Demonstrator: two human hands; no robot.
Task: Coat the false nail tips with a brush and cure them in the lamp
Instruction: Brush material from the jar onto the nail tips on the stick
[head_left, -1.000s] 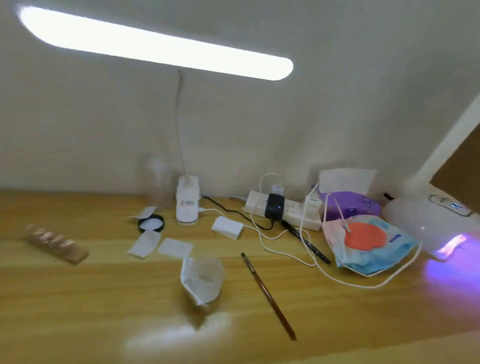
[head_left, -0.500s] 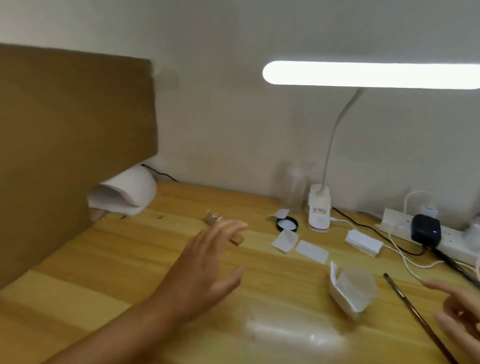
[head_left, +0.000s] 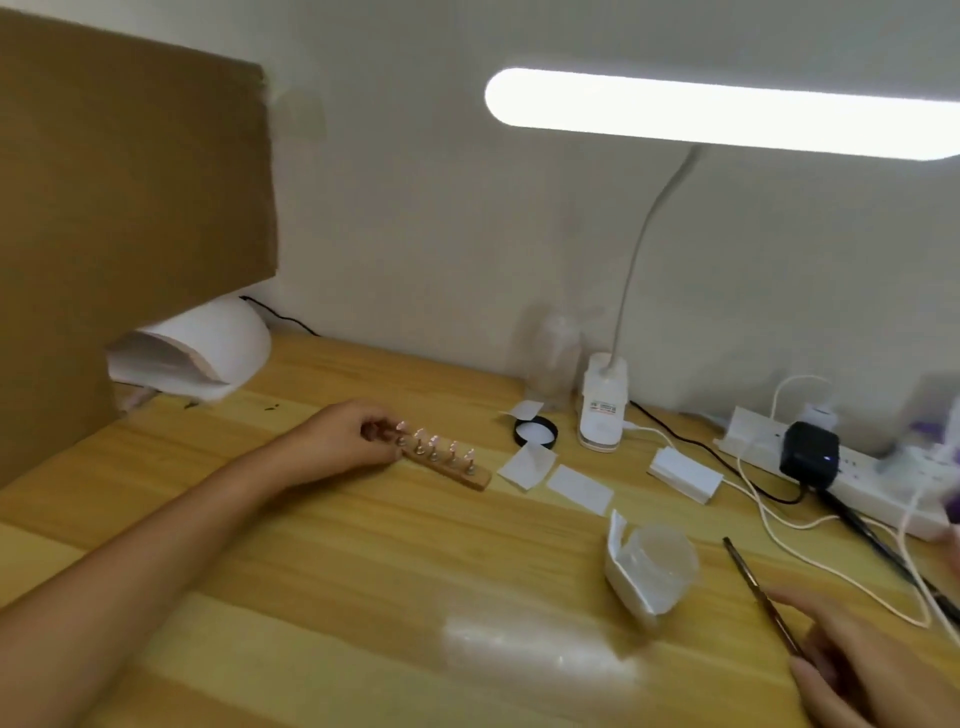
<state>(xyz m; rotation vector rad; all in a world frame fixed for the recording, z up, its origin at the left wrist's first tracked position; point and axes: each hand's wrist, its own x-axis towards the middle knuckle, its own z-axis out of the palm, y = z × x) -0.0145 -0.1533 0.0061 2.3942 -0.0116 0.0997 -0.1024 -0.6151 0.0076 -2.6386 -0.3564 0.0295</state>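
Observation:
A wooden strip (head_left: 470, 477) lies on the wooden desk (head_left: 311, 561) at centre left, with several pink false nail tips (head_left: 434, 442) standing on pins along it. My left hand (head_left: 343, 441) reaches across the desk and grips the strip's left end with curled fingers. A thin brown brush (head_left: 748, 577) lies flat at the lower right. My right hand (head_left: 872, 670) rests over its near end with the fingers fairly straight, the brush passing between index finger and thumb. The purple-lit curing lamp is out of view.
A cardboard panel (head_left: 130, 197) stands at the left with a white domed device (head_left: 208, 348) below it. A desk lamp (head_left: 602, 410), black lid (head_left: 535, 431), paper pieces (head_left: 579, 488), crumpled cup (head_left: 649, 571), power strip (head_left: 883, 488), cables and a black pen (head_left: 878, 545) fill the right.
The view swung left, away from the lit curing lamp. My left hand reached forward and took hold of the nail strip's end. My right hand came down onto the brush.

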